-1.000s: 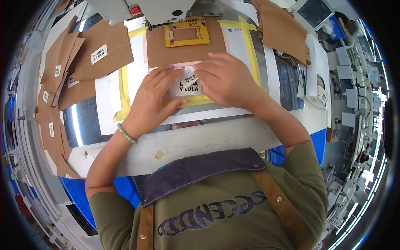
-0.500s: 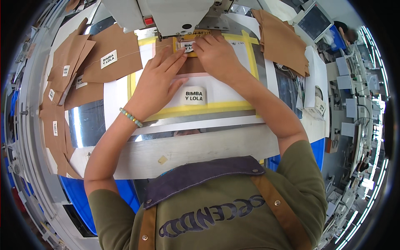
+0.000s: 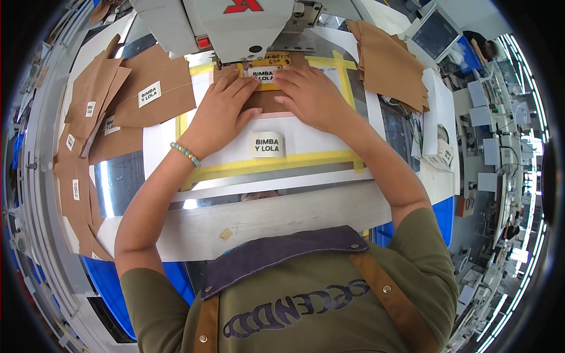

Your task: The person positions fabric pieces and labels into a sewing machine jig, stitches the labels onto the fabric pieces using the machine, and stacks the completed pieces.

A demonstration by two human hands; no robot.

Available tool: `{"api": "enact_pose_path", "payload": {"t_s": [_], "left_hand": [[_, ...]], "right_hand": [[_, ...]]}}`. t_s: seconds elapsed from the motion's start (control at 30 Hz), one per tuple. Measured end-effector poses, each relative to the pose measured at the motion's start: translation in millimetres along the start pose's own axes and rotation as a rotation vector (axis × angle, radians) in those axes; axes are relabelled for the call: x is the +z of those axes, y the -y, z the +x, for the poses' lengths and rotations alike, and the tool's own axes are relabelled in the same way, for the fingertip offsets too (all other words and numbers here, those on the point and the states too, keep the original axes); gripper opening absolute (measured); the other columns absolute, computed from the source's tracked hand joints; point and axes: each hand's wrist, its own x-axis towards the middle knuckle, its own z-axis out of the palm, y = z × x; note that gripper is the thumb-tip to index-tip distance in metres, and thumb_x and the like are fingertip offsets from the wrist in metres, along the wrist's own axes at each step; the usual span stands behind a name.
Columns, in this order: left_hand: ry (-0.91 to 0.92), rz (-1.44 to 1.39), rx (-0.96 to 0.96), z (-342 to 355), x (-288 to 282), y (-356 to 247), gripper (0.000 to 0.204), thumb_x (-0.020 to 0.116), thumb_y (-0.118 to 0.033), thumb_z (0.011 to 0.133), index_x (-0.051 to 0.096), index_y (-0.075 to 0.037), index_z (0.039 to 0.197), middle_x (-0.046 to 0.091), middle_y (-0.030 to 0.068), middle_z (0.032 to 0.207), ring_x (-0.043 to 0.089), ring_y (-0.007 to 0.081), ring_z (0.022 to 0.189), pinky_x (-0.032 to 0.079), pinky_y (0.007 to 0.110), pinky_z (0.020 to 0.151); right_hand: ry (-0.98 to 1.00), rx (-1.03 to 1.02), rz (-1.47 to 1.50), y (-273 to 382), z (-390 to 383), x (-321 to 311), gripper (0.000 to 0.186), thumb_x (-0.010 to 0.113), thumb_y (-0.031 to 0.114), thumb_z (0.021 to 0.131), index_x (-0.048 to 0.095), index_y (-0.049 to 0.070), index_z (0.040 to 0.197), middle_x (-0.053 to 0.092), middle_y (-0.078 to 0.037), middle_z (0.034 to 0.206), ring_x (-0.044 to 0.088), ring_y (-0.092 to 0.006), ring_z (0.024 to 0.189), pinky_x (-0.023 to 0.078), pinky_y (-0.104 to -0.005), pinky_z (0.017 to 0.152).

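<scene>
Bent over a sewing station, a person in an olive shirt (image 3: 306, 320) works at a white label (image 3: 262, 74) with dark lettering, which sits in the window of a yellow frame (image 3: 268, 87) on a brown panel (image 3: 271, 103), just below the pale machine head (image 3: 241, 35). The left hand (image 3: 222, 115) lies palm down with fingers extended side by side, their tips at the label's left edge, and the thumb spread away toward the middle; a beaded bracelet (image 3: 186, 154) circles that wrist. The right hand (image 3: 312, 97), also palm down, reaches in from the other side, its fingers stretched out close together at the label's right edge; how hard either one presses, I cannot tell from here. Nearer the worker, a second white label (image 3: 266, 145) lies by itself on a white sheet (image 3: 226, 157) bordered with yellow tape (image 3: 276, 165). Brown pieces (image 3: 170, 101) bearing similar labels overlap along the left of the table, while a stack of brown pieces (image 3: 391, 67) rests at the right, near a tilted screen (image 3: 435, 32). A red switch (image 3: 203, 42) shows on the machine's left side.
</scene>
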Motion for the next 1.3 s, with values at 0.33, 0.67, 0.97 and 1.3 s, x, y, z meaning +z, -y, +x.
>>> {"api": "enact_pose_path", "payload": {"t_s": [0.33,0.67,0.97,1.3], "left_hand": [[-0.027,-0.105,-0.016,-13,-14,5,0.059,0.076,-0.022,0.101,0.059,-0.004,0.154,0.059,0.0141,0.158,0.048,0.0394,0.152,0.041,0.049,0.127],[0.019,-0.083,-0.035,-29,-32,11,0.054,0.077,-0.015,0.098,0.062,-0.003,0.148,0.056,0.0168,0.162,0.049,0.0397,0.15,0.042,0.049,0.125],[0.021,-0.096,-0.09,-39,-45,13,0.049,0.076,-0.014,0.098,0.066,-0.004,0.145,0.057,0.0132,0.163,0.049,0.0398,0.151,0.043,0.05,0.125],[0.0,-0.129,-0.139,-32,-56,28,0.043,0.078,-0.019,0.1,0.071,-0.003,0.14,0.065,0.0126,0.153,0.051,0.0408,0.15,0.045,0.051,0.122]], "right_hand": [[0.059,0.01,0.267,-3,14,19,0.043,0.066,0.031,0.108,0.07,0.006,0.142,0.062,-0.007,0.157,0.055,-0.0297,0.143,0.046,-0.043,0.121],[0.129,0.036,0.35,-11,18,14,0.048,0.06,0.041,0.111,0.072,0.008,0.143,0.06,-0.009,0.16,0.05,-0.0298,0.147,0.043,-0.0444,0.124],[0.155,0.076,0.355,-8,19,13,0.043,0.065,0.038,0.109,0.073,0.011,0.142,0.061,-0.004,0.159,0.051,-0.0276,0.144,0.045,-0.0435,0.122],[0.096,0.087,0.38,-10,21,21,0.042,0.063,0.037,0.11,0.073,0.012,0.142,0.062,-0.006,0.158,0.051,-0.0296,0.145,0.044,-0.0446,0.123]]}}
